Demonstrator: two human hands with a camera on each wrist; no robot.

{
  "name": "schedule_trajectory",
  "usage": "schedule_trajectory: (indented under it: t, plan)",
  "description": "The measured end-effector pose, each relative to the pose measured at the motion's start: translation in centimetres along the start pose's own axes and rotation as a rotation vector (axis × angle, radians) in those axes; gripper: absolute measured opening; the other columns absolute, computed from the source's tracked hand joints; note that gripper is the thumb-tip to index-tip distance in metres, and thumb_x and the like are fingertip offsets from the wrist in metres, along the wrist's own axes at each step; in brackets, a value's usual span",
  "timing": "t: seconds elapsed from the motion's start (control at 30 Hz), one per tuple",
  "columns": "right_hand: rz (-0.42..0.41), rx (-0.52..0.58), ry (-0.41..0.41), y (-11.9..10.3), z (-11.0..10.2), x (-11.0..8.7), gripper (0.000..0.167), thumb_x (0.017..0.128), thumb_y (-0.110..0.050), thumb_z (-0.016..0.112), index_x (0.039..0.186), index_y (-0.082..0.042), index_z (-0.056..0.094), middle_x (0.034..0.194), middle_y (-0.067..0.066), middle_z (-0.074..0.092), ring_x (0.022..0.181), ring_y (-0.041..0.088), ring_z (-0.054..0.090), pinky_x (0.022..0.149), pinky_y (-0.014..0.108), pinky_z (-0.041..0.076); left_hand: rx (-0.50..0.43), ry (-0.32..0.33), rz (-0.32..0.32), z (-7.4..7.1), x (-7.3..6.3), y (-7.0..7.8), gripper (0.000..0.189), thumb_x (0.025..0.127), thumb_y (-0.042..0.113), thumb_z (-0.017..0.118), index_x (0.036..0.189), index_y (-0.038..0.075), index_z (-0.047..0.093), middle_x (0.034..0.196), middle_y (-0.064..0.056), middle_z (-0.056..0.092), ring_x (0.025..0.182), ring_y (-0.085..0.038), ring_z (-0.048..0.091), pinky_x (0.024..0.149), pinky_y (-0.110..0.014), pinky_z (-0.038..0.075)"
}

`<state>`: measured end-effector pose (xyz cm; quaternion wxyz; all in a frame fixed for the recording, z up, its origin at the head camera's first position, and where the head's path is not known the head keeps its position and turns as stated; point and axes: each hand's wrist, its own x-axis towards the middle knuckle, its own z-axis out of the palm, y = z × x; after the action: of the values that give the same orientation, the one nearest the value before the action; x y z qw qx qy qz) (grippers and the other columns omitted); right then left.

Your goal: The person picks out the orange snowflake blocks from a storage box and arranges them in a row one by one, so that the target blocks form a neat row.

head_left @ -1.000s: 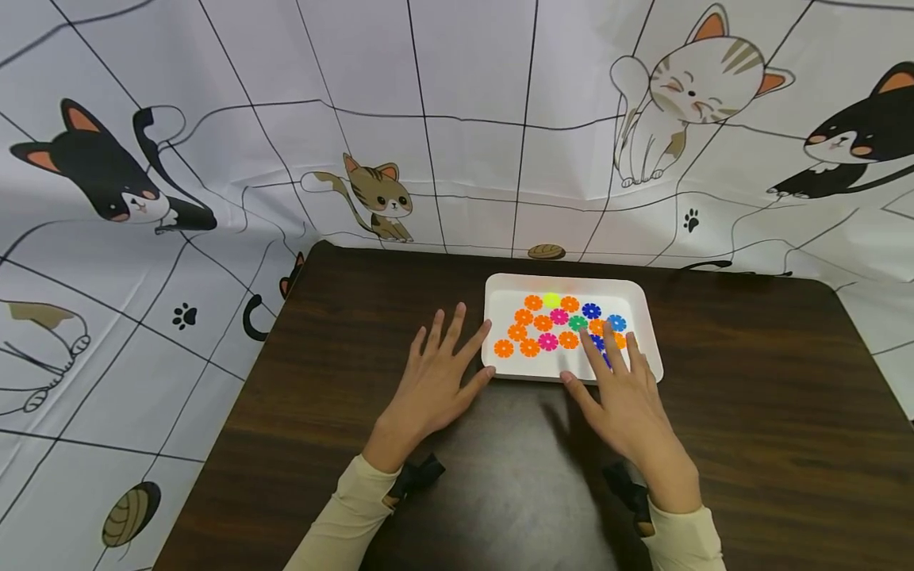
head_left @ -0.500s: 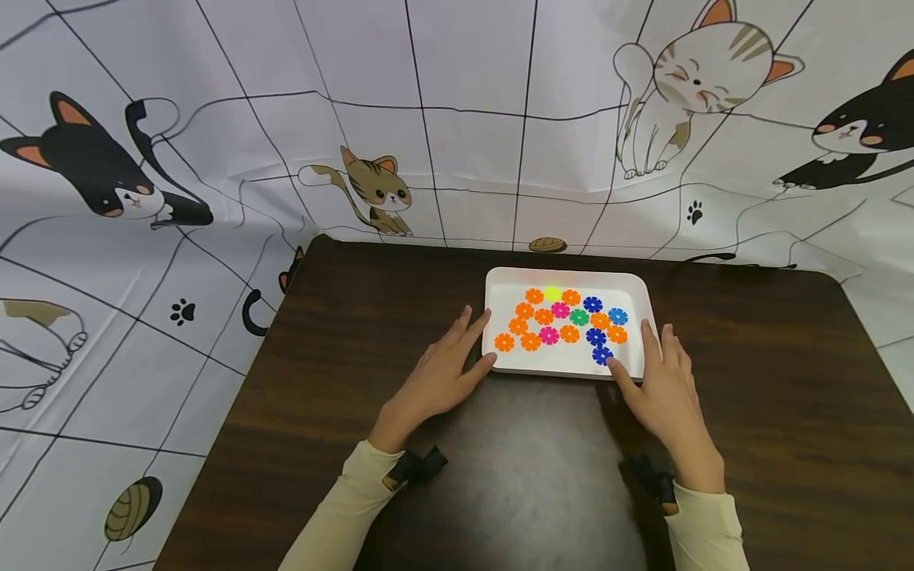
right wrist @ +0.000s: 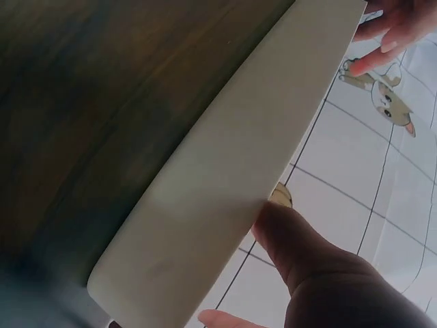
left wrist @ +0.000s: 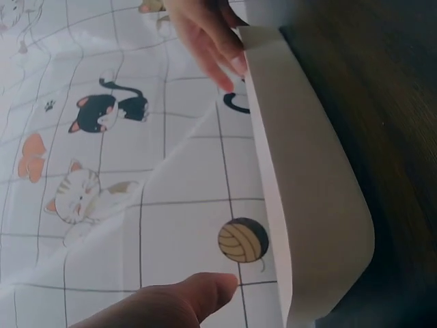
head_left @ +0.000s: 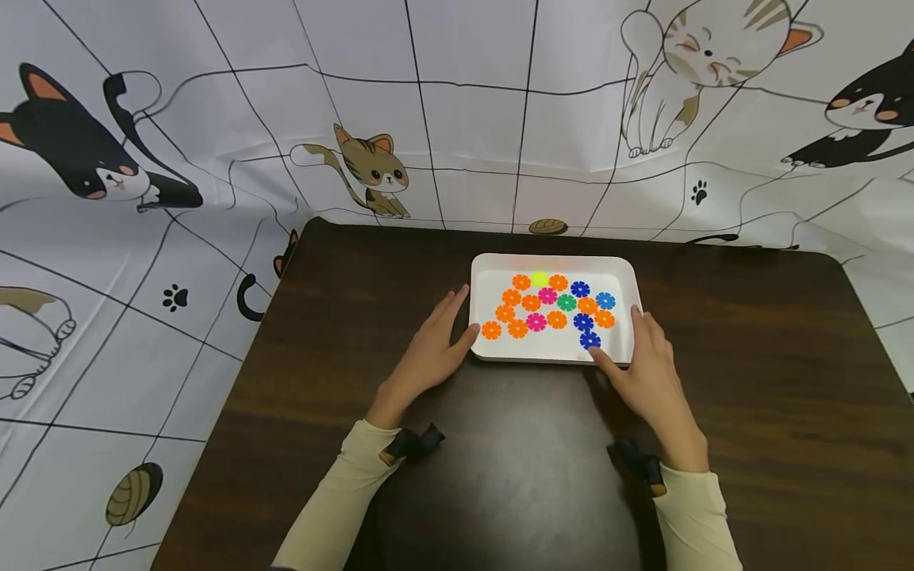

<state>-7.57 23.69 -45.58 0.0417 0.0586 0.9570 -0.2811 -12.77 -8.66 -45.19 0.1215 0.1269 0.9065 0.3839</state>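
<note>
A white rectangular tray [head_left: 528, 351] lies on the dark table, holding several flat, notched flower-shaped discs. Most are orange discs [head_left: 491, 330]; among them are dark blue discs [head_left: 583, 322], pink discs [head_left: 535, 322], a green disc [head_left: 566, 302], a light blue disc [head_left: 605, 300] and a yellow disc [head_left: 539, 279]. My left hand [head_left: 424, 361] has its fingers extended along the tray's left side, thumb at the front left corner. Along the right side lie the fingers of my right hand [head_left: 653, 385]. In the right wrist view its thumb [right wrist: 283, 236] touches the rim.
The brown table [head_left: 343, 277] extends on both sides of the tray. Behind and left of it hangs a white cloth [head_left: 471, 119] printed with cats and lines. Dark wrist bands [head_left: 421, 442] sit at both cuffs.
My right hand has gone from over the discs to the tray's right side. The tray has slid slightly left, and my left hand has moved with its left edge. The head view has tilted down slightly.
</note>
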Motion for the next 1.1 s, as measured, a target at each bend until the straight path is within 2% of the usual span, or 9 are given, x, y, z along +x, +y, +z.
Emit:
schedule_trajectory:
  t: [0.17, 0.3, 0.47, 0.53, 0.63, 0.77, 0.93, 1.1]
  plan:
    - [-0.025, 0.036, 0.021, -0.6, 0.6, 0.0, 0.108, 0.092, -0.05, 0.068, 0.163, -0.001, 0.004, 0.163, 0.033, 0.019, 0.142, 0.056, 0.027, 0.107, 0.074, 0.035, -0.03, 0.024, -0.014, -0.4, 0.4, -0.9, 0.075, 0.104, 0.039, 0.051, 0.166, 0.019, 0.014, 0.169, -0.017, 0.024, 0.154, -0.04, 0.031, 0.121, -0.064, 0.029]
    - [-0.026, 0.047, 0.013, -1.0, 0.8, 0.1, 0.113, 0.089, -0.052, 0.071, 0.163, 0.001, 0.005, 0.16, 0.033, 0.023, 0.14, 0.054, 0.03, 0.107, 0.072, 0.038, -0.006, 0.034, -0.054, -0.5, 0.5, -1.4, 0.078, 0.103, 0.037, 0.053, 0.166, 0.017, 0.011, 0.167, -0.019, 0.027, 0.15, -0.041, 0.038, 0.12, -0.063, 0.032]
    - [-0.043, 0.048, 0.002, -1.4, 1.0, 0.2, 0.109, 0.088, -0.048, 0.074, 0.162, 0.002, 0.011, 0.155, 0.033, 0.03, 0.134, 0.049, 0.037, 0.107, 0.068, 0.042, 0.03, 0.07, -0.072, -0.6, 0.7, -1.9, 0.08, 0.101, 0.029, 0.057, 0.165, 0.009, 0.013, 0.157, -0.024, 0.037, 0.129, -0.038, 0.055, 0.108, -0.055, 0.046]
    - [-0.049, 0.051, -0.006, -1.6, 1.1, 0.2, 0.107, 0.088, -0.048, 0.074, 0.162, 0.0, 0.014, 0.154, 0.032, 0.032, 0.131, 0.048, 0.04, 0.107, 0.067, 0.043, 0.031, 0.086, -0.071, -0.7, 0.7, -2.1, 0.08, 0.1, 0.025, 0.059, 0.164, 0.006, 0.015, 0.153, -0.025, 0.04, 0.121, -0.038, 0.057, 0.105, -0.053, 0.049]
    - [-0.062, 0.053, -0.02, -1.8, 1.2, 0.3, 0.104, 0.088, -0.047, 0.074, 0.163, -0.002, 0.016, 0.152, 0.032, 0.033, 0.129, 0.047, 0.043, 0.106, 0.066, 0.044, 0.034, 0.103, -0.08, -0.8, 0.8, -2.3, 0.08, 0.098, 0.023, 0.061, 0.163, 0.005, 0.018, 0.151, -0.025, 0.042, 0.121, -0.038, 0.055, 0.108, -0.053, 0.047]
    - [-0.1, 0.053, -0.022, -2.1, 1.3, 0.6, 0.095, 0.09, -0.04, 0.073, 0.162, -0.003, 0.023, 0.148, 0.031, 0.037, 0.124, 0.045, 0.046, 0.106, 0.064, 0.045, 0.027, 0.118, -0.101, -0.9, 1.1, -2.6, 0.079, 0.098, 0.022, 0.061, 0.163, 0.006, 0.02, 0.15, -0.023, 0.042, 0.123, -0.038, 0.054, 0.11, -0.054, 0.046]
    - [-0.145, 0.043, 0.002, -2.6, 1.3, 1.4, 0.071, 0.094, -0.027, 0.07, 0.155, -0.004, 0.041, 0.135, 0.03, 0.044, 0.113, 0.039, 0.048, 0.1, 0.057, 0.051, 0.008, 0.157, -0.133, -1.2, 1.5, -2.9, 0.074, 0.099, 0.022, 0.058, 0.163, 0.01, 0.023, 0.146, -0.023, 0.045, 0.12, -0.039, 0.054, 0.105, -0.054, 0.046]
    - [-0.121, -0.027, -0.013, -3.3, 1.4, 2.4, 0.052, 0.096, -0.023, 0.066, 0.144, -0.006, 0.056, 0.138, 0.032, 0.043, 0.12, 0.045, 0.045, 0.097, 0.062, 0.049, 0.022, 0.175, -0.157, -0.9, 1.8, -2.9, 0.072, 0.099, 0.023, 0.056, 0.163, 0.013, 0.023, 0.144, -0.024, 0.046, 0.112, -0.04, 0.057, 0.097, -0.053, 0.049]
